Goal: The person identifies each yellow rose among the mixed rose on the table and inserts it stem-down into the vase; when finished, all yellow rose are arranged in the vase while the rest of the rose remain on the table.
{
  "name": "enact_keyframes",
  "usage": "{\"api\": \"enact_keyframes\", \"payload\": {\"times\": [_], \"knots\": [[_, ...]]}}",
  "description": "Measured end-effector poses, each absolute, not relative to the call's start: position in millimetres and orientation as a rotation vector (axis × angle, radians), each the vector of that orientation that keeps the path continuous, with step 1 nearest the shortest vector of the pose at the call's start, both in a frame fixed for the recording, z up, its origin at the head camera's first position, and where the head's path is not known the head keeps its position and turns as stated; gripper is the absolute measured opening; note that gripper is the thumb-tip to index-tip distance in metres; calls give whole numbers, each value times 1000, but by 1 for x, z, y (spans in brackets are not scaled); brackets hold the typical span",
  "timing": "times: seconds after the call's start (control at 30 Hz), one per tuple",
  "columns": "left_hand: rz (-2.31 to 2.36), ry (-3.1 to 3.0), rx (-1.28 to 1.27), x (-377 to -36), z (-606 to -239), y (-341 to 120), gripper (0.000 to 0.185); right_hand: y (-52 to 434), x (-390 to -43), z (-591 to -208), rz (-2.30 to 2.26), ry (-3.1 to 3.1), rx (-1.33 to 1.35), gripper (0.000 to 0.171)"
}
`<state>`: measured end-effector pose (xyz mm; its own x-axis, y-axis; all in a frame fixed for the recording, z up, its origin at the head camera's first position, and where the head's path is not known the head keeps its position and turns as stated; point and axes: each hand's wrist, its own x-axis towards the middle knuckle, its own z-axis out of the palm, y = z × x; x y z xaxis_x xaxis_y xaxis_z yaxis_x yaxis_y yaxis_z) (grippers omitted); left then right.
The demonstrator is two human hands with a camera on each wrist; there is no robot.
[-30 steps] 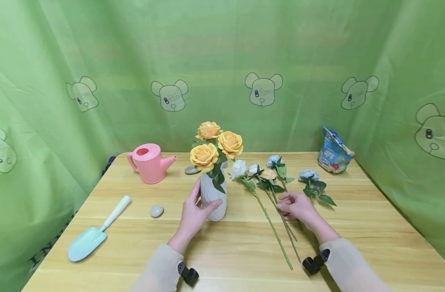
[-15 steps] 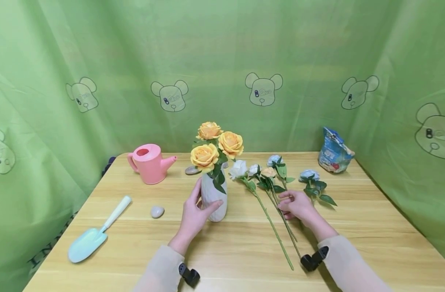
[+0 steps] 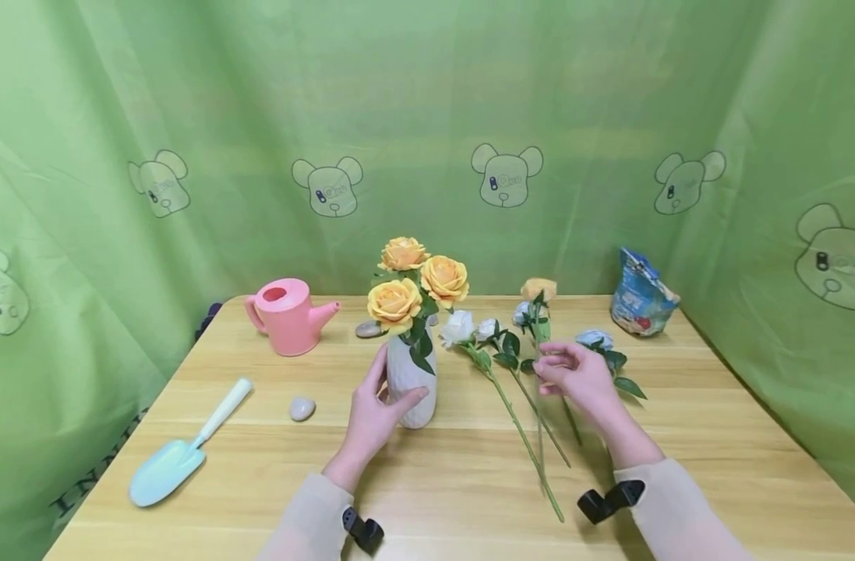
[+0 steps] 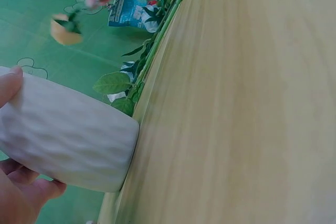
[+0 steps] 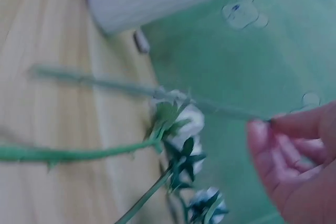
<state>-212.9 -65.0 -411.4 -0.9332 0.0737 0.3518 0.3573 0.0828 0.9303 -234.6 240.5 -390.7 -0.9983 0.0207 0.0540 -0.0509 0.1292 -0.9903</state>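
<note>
My left hand [image 3: 372, 411] grips the white textured vase [image 3: 415, 393], thumb in front and fingers round its left side. The vase stands upright with several yellow-orange roses [image 3: 393, 304] in it. To the right, my right hand [image 3: 577, 380] pinches the stem of a peach rose [image 3: 539, 290], its bloom raised and upright. In the right wrist view the blurred stem [image 5: 105, 81] runs from thumb and finger across the picture. Two white roses [image 3: 459, 327] lie on the table between vase and right hand. One blue rose [image 3: 594, 340] lies partly behind that hand, another behind the held stem.
At the back left stands a pink watering can [image 3: 290, 319]. A pale blue trowel [image 3: 169, 471] lies front left, with a grey stone [image 3: 302, 408] nearby and a darker stone [image 3: 369, 329] behind. A blue bag [image 3: 643, 296] stands back right. Green curtains [image 3: 413, 93] surround the table.
My right hand has lifted the peach rose from among the lying flowers, and its bloom has risen and swung upright. My left hand and the vase have stayed in place.
</note>
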Motion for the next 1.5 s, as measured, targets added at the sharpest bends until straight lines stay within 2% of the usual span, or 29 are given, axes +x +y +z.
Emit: {"api": "enact_keyframes", "payload": {"times": [0.2, 0.6, 1.07, 1.27, 1.5], "knots": [[-1958, -2154, -415, -212, -413, -65, 83, 224, -225, -369, 2178, -1890, 261, 35], [-1954, -2160, -408, -211, -413, -66, 83, 191, -208, -329, 2277, -1247, 523, 35], [-1949, -2167, -396, -210, -415, -66, 83, 138, -210, -281, 2072, -850, 467, 33], [-1948, -2169, -402, -211, -414, -66, 83, 120, -214, -281, 1997, -917, 516, 32], [-1959, -2160, -408, -212, -412, -65, 82, 104, -221, -305, 1947, -1117, 577, 32]]}}
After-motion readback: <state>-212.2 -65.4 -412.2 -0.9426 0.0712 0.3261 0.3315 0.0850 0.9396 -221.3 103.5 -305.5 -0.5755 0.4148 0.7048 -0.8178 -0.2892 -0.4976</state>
